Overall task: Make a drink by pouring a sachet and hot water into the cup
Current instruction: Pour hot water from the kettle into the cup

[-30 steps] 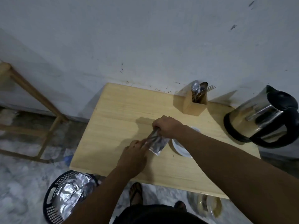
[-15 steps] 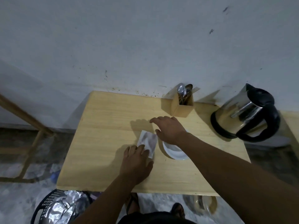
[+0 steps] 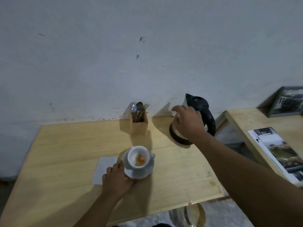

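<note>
Right hand [image 3: 188, 123], at centre right of the frame, reaches with fingers spread and loosely curled over the kettle [image 3: 199, 110], nothing yet gripped; we cannot tell whether it touches the body. Left hand [image 3: 117, 179], lower centre, lies flat and open at the saucer [image 3: 139, 172] edge, beside the emptied sachet [image 3: 104, 167]. We judge a full wrap on the black handle, then a slow tilt toward the cup [image 3: 138, 157], which holds orange powder, steadies the pour.

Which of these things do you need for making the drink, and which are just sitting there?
Needed: cup on its saucer, kettle, flat sachet, left hand, right hand.

Just there: cutlery holder, magazine, framed picture.
</note>
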